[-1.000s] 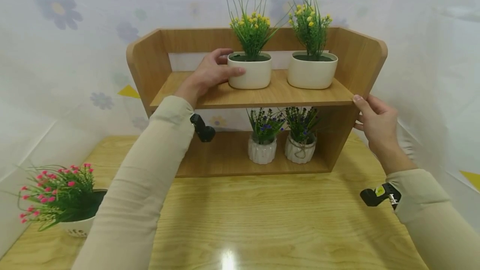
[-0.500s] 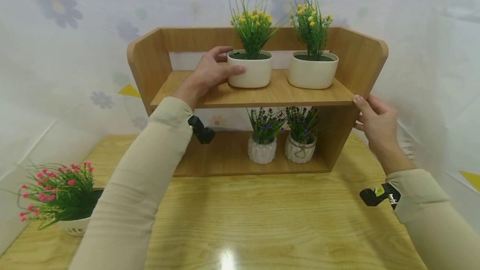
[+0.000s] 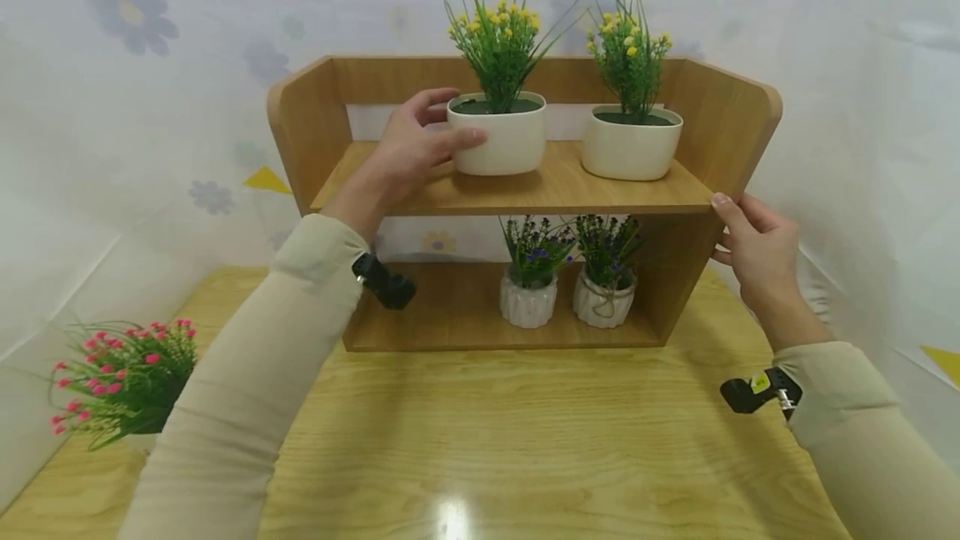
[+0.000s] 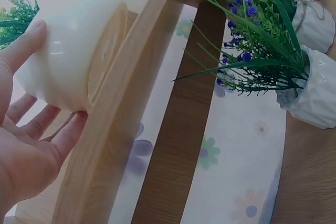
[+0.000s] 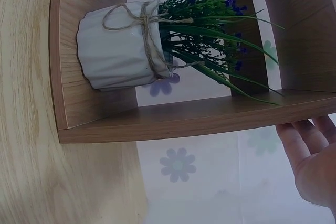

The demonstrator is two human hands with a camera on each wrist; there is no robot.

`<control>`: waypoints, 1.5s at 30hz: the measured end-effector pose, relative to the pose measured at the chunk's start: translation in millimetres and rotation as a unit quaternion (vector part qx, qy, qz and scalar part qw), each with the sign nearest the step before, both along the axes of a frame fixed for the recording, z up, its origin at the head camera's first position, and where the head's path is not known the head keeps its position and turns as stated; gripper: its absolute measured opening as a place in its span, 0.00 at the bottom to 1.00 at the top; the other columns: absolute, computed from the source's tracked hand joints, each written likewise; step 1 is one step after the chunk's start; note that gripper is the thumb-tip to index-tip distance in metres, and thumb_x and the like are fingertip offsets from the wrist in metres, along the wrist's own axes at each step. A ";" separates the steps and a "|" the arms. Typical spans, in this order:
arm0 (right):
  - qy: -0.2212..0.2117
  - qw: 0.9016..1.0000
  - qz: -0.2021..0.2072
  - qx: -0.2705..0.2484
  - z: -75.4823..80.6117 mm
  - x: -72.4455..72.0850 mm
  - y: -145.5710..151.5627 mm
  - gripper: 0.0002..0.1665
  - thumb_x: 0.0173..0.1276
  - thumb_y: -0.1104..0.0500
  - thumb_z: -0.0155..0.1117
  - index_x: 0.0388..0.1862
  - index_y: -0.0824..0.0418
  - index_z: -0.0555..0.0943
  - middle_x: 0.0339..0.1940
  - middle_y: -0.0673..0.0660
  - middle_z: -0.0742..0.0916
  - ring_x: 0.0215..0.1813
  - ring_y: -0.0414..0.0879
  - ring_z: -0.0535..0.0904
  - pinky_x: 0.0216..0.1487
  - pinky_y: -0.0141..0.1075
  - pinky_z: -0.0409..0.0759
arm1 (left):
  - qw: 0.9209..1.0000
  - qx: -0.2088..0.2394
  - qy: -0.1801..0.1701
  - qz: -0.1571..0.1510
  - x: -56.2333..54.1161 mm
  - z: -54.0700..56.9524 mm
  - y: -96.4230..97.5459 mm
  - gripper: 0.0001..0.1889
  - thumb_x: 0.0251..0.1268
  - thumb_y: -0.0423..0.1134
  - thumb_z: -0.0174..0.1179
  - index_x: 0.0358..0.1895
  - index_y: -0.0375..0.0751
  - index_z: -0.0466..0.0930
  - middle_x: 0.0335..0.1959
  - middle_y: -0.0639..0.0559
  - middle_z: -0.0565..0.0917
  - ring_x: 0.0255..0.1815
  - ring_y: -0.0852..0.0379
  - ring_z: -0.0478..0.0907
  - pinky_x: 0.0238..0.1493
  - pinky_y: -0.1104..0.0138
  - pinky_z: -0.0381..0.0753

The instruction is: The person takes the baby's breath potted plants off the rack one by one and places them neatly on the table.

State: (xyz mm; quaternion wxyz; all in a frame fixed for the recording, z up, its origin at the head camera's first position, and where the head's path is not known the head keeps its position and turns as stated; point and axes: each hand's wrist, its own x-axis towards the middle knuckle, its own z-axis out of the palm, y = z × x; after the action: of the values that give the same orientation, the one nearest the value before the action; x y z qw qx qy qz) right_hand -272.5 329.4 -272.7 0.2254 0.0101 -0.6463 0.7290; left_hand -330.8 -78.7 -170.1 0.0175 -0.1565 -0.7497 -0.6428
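Cream oval pot (image 3: pixel 504 148), smooth, glossy, gripped by left fingers (image 4: pixel 71 130), right fingers (image 5: pixel 294 147) holding wood-grained shelf (image 3: pixel 573 188) edge

In the head view, cannot see most of the white pot (image 3: pixel 141 442) of the pink-flowered green plant (image 3: pixel 146 386) behind the beige cloth left sleeve (image 3: pixel 238 382), nor fingertips of the bare left hand (image 3: pixel 408 144) behind the glossy cream oval pot (image 3: pixel 504 144). Cannot follow the bare right hand (image 5: pixel 316 171) beyond the right wrist view's edge.
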 end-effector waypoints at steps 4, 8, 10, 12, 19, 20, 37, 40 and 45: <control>-0.001 1.000 -0.001 0.003 0.3 -2.3 1.4 0.26 0.67 0.52 0.72 0.62 0.59 0.83 0.40 0.44 0.88 0.35 0.36 0.87 0.29 0.33 0.85 | 1.000 -0.011 0.004 0.002 8.1 0.6 -3.4 0.45 0.57 0.46 0.76 0.77 0.54 0.62 0.72 0.48 0.66 0.66 0.51 0.71 0.65 0.55 0.75; -0.006 1.000 -0.003 0.004 0.0 -4.5 3.9 0.28 0.67 0.51 0.72 0.63 0.59 0.82 0.40 0.44 0.88 0.35 0.36 0.87 0.29 0.32 0.85 | 1.000 -0.022 0.007 0.008 14.7 -0.2 -6.7 0.45 0.56 0.47 0.76 0.77 0.54 0.62 0.72 0.49 0.66 0.65 0.50 0.71 0.65 0.54 0.75; -0.007 1.000 -0.003 0.002 -0.3 -5.2 4.8 0.28 0.67 0.51 0.72 0.64 0.59 0.82 0.39 0.44 0.88 0.35 0.36 0.87 0.29 0.32 0.85 | 1.000 -0.017 0.008 0.007 18.5 -1.1 -7.9 0.45 0.56 0.47 0.77 0.76 0.55 0.63 0.72 0.49 0.66 0.65 0.50 0.72 0.65 0.54 0.75; -0.006 1.000 -0.002 -0.002 -0.6 -5.6 5.4 0.27 0.67 0.52 0.72 0.63 0.59 0.83 0.38 0.43 0.88 0.34 0.37 0.87 0.28 0.32 0.85 | 1.000 -0.012 0.014 0.006 22.3 -3.1 -9.0 0.44 0.56 0.47 0.76 0.76 0.55 0.63 0.72 0.49 0.67 0.65 0.50 0.72 0.64 0.53 0.75; -0.011 1.000 -0.001 -0.005 -1.3 -7.6 5.3 0.28 0.67 0.51 0.73 0.64 0.58 0.82 0.37 0.43 0.89 0.34 0.37 0.87 0.29 0.32 0.85 | 0.999 -0.011 0.041 -0.011 37.9 -13.7 -14.8 0.41 0.59 0.45 0.74 0.76 0.55 0.64 0.72 0.49 0.68 0.67 0.49 0.72 0.63 0.54 0.76; -0.014 1.000 -0.002 -0.003 -1.4 -8.3 5.2 0.29 0.67 0.51 0.73 0.65 0.58 0.81 0.38 0.42 0.88 0.34 0.36 0.87 0.29 0.32 0.85 | 0.999 -0.012 0.043 -0.012 40.3 -15.1 -16.3 0.41 0.59 0.45 0.74 0.76 0.55 0.64 0.72 0.50 0.68 0.67 0.49 0.72 0.63 0.54 0.76; -0.012 1.000 0.006 -0.012 4.3 -14.1 6.3 0.28 0.66 0.51 0.73 0.64 0.57 0.82 0.37 0.42 0.88 0.33 0.36 0.87 0.28 0.31 0.85 | 0.997 0.005 0.073 -0.010 88.7 -40.9 -43.6 0.39 0.58 0.40 0.75 0.73 0.57 0.68 0.68 0.55 0.72 0.63 0.49 0.75 0.61 0.50 0.76; -0.012 1.000 0.004 -0.011 3.8 -14.5 7.5 0.29 0.67 0.51 0.73 0.65 0.57 0.82 0.37 0.42 0.88 0.33 0.36 0.87 0.28 0.31 0.85 | 0.997 0.003 0.074 -0.015 95.8 -46.3 -46.2 0.40 0.59 0.38 0.74 0.74 0.56 0.67 0.69 0.54 0.72 0.64 0.49 0.74 0.61 0.50 0.77; -0.014 1.000 0.000 -0.008 3.0 -15.3 9.7 0.29 0.67 0.51 0.73 0.65 0.57 0.81 0.39 0.43 0.88 0.33 0.35 0.87 0.28 0.31 0.84 | 0.997 0.003 0.080 -0.014 102.7 -55.1 -50.4 0.41 0.58 0.35 0.74 0.75 0.51 0.66 0.69 0.52 0.73 0.65 0.48 0.74 0.62 0.50 0.75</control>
State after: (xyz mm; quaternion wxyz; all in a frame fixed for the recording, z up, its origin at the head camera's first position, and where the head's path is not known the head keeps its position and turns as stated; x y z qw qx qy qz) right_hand -287.8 339.1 -269.7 0.2162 -0.0019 -0.6436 0.7342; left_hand -228.1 -129.1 -225.3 0.0691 -0.2176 -0.7415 -0.6309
